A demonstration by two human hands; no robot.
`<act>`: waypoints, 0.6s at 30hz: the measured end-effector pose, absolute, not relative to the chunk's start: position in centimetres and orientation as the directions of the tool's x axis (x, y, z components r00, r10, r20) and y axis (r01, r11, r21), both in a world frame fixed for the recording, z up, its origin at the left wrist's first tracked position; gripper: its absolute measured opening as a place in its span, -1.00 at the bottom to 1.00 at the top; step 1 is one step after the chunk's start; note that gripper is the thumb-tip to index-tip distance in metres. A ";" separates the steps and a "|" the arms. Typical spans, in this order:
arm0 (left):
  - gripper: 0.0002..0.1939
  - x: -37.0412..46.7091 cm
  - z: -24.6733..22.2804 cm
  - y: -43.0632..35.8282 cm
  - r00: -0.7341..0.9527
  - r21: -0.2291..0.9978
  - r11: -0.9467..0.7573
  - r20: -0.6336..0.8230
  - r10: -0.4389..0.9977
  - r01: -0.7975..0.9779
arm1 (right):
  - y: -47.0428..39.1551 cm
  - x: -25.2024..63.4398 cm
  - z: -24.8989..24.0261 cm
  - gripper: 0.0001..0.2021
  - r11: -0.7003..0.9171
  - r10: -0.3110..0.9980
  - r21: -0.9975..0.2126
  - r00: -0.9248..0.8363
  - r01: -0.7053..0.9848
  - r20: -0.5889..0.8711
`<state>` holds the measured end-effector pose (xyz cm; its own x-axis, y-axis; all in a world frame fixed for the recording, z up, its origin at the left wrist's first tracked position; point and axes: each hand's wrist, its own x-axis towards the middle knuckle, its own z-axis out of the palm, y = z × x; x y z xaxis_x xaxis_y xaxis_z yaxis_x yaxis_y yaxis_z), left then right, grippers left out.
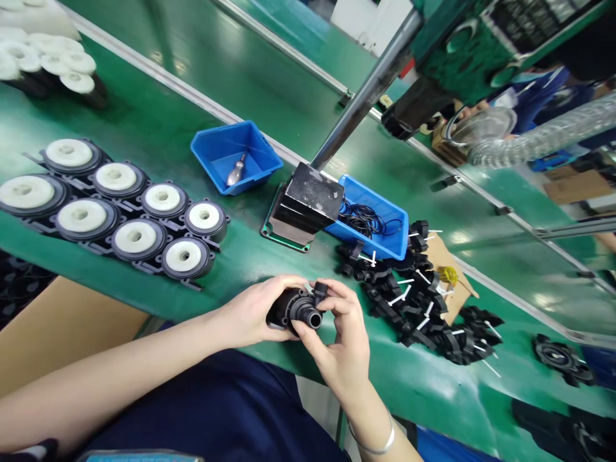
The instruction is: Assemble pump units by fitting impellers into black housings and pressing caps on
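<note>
Between my hands, over the front edge of the green table, is a black plastic housing (294, 310) with a ribbed round outlet facing me. My left hand (257, 312) is wrapped round its left side. The fingers and thumb of my right hand (341, 330) close on the right side of the housing, beside a small black block (320, 292) at its top. Part of the housing is hidden behind my fingers. To the left, black round units (185, 258) with white discs stand in two rows.
Beyond my hands is a black press base (312, 196) with a slanting steel column. A blue bin (226, 151) holds a screwdriver; another blue bin (397, 228) holds black rings. Black parts with white pins (423, 314) are heaped at the right. People work across the table.
</note>
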<state>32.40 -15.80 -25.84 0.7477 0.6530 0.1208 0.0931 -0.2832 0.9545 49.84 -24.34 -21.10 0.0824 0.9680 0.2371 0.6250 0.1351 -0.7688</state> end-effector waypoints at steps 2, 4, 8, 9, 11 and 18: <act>-0.27 32.3 -25.8 -15.8 0.751 0.955 -0.279 0.114 0.650 0.097 | -24.3 49.8 -20.8 -0.68 0.131 0.968 -0.741 0.078 0.658 0.240; -0.27 32.3 -25.8 -15.8 0.752 0.955 -0.281 0.116 0.649 0.095 | -24.2 49.7 -20.6 -0.69 0.122 0.969 -0.719 0.073 0.684 0.234; -0.27 32.2 -25.9 -15.8 0.751 0.951 -0.298 0.139 0.646 0.080 | -24.2 49.5 -20.6 -0.69 0.108 0.978 -0.732 0.060 0.673 0.199; -0.26 32.3 -25.9 -15.8 0.749 0.950 -0.303 0.147 0.646 0.074 | -24.2 49.5 -20.7 -0.70 0.107 0.979 -0.740 0.058 0.664 0.194; -0.24 32.3 -26.0 -15.8 0.744 0.945 -0.322 0.180 0.643 0.050 | -24.3 49.4 -20.8 -0.69 0.110 0.979 -0.753 0.059 0.649 0.194; -0.48 32.3 -26.3 -15.4 0.733 0.887 -0.450 0.374 0.568 -0.104 | -24.5 49.3 -21.4 -0.71 0.120 0.976 -0.773 0.069 0.623 0.207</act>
